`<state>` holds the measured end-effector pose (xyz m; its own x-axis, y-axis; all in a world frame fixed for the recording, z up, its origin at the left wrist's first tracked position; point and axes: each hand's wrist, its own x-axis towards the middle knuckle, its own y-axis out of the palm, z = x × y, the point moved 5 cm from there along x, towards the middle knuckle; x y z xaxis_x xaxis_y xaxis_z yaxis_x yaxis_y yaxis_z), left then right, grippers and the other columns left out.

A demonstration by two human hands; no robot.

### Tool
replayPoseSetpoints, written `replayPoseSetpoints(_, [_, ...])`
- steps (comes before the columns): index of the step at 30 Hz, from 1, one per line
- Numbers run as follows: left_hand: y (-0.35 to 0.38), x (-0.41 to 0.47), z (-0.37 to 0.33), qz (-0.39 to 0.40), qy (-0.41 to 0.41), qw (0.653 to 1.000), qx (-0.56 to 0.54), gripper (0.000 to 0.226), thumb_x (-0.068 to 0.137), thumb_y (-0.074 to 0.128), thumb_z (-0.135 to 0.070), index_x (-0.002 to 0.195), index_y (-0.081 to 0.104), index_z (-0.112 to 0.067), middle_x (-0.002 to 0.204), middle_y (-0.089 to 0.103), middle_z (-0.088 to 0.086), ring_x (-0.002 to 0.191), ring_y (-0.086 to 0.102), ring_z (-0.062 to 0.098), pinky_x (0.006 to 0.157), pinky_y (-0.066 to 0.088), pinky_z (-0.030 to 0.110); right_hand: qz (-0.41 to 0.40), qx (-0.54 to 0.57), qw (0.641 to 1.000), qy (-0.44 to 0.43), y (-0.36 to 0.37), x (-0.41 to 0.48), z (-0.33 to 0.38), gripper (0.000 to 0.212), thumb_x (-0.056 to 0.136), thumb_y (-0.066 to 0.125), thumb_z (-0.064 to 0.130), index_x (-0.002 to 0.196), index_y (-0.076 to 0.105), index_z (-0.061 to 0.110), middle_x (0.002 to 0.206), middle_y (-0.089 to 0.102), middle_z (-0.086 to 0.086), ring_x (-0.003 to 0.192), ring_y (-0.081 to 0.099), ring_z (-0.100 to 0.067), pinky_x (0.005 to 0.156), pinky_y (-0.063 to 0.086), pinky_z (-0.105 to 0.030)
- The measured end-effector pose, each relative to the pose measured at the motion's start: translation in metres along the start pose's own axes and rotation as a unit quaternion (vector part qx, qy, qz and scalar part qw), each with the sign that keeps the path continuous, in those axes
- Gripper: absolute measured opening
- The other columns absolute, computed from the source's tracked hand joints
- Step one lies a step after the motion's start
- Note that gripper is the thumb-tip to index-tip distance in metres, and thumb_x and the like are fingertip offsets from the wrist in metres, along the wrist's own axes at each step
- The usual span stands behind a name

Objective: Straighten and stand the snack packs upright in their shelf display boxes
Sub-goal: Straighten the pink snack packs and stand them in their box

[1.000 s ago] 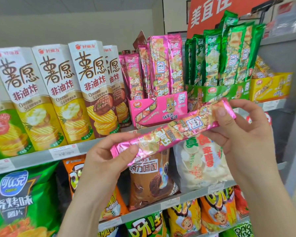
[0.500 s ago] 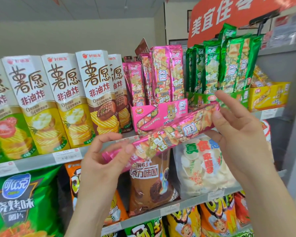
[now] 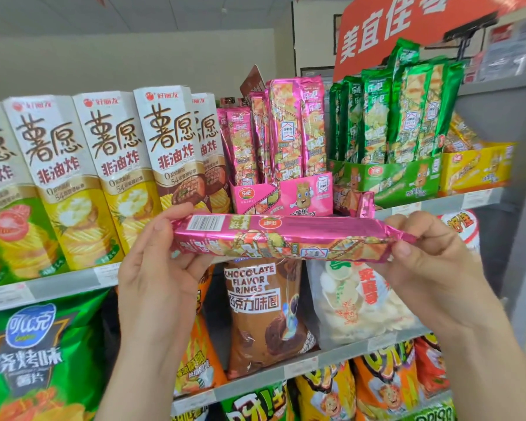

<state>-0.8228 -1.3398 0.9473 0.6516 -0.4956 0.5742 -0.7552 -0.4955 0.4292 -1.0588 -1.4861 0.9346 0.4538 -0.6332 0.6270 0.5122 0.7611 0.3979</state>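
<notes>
Pink snack pack point(image 3: 286, 238), held in front of the upper shelf point(image 3: 61, 284), clear of every box. Its long axis runs left to right and nearly level, with the barcode end to the left and the crimped, tapering end to the right. The left hand point(image 3: 158, 278) grips the barcode end, thumb above and fingers curled beneath. The right hand point(image 3: 431, 268) pinches the crimped end between the thumb and curled fingers. The wrapper is glossy pink foil with a filmstrip band, pictures of crisps and a red oval logo that reads upside down; the barcode sits on a white panel. Behind it, from the left, tall cartons point(image 3: 73, 177) stand upright. The pink display box point(image 3: 286, 196) holds matching packs on end, the left ones shorter in view. What appears to be another pink pack point(image 3: 353, 202) lies low between this box and the green display box point(image 3: 392, 180), whose green packs stand upright. The yellow display box point(image 3: 474, 168) is blurred and its contents are hard to make out. The held pack covers the lower front of the pink box and the top of the chocolate rings bag point(image 3: 261, 314). The leftmost carton is cut off by the frame edge.
</notes>
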Motion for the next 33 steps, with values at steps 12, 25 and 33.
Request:
replayPoseSetpoints(12, [-0.003,0.002,-0.007,-0.079,0.08,0.984,0.136,0.026,0.1,0.052,-0.033,0.098,0.075,-0.021,0.091,0.075,0.004,0.08,0.07,0.02,0.063,0.059,0.027,-0.112,-0.397,0.91,-0.041,0.008,-0.017,0.019,0.022,0.084,0.064,0.048,0.102,0.072,0.037,0.109,0.07,0.02,0.107,0.061,0.003,0.086,0.045,-0.007])
replayPoseSetpoints(25, [0.072,0.01,-0.043,0.089,0.2,0.958,0.185,0.027,0.088,0.063,-0.041,0.114,0.062,-0.034,0.108,0.069,-0.006,0.099,0.066,0.014,0.079,0.058,0.044,0.145,-0.322,0.929,0.112,0.044,-0.019,-0.021,0.044,0.076,0.076,0.045,0.116,0.062,0.056,0.113,0.07,0.008,0.101,0.068,-0.015,0.088,0.054,-0.025])
replayPoseSetpoints(33, [0.092,-0.003,-0.024,0.176,0.083,0.961,0.196,0.098,0.064,0.089,-0.021,0.14,0.034,-0.047,0.109,0.072,0.0,0.093,0.071,0.022,0.068,0.06,0.04,0.158,-0.317,0.927,0.121,0.045,-0.015,-0.022,0.031,0.084,0.069,0.037,0.113,0.066,0.047,0.117,0.066,0.02,0.112,0.06,0.0,0.089,0.048,-0.015])
